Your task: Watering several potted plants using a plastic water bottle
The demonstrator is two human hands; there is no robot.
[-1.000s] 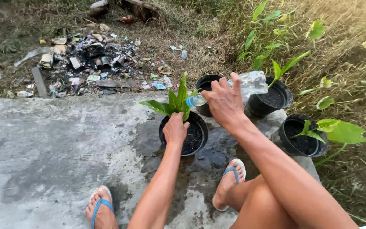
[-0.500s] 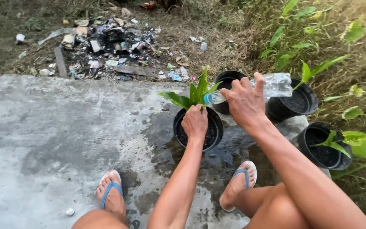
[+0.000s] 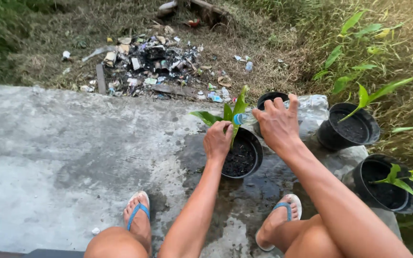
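Change: against the frame half a second back, I see my view shifted, so the pots sit further right and lower; the plastic bottle (image 3: 283,111) lies flatter and lower over the pot rim.
Left hand (image 3: 218,142): fingers closed around the base of the green plant (image 3: 229,114), at the near rim of the black pot (image 3: 253,162).
Right hand (image 3: 278,125): fingers wrapped over the bottle, gripping it, its blue-capped neck pointing at the plant's leaves.
Pot: round, black, filled with dark soil, standing on a wet patch of the concrete slab (image 3: 72,153), between my two feet.
Plant: a few long upright green leaves, one bending left.
Bottle: clear, crumpled, lying almost level.
Nearby: two more black pots (image 3: 350,129) to the right; burnt rubbish pile (image 3: 144,64) beyond the slab.
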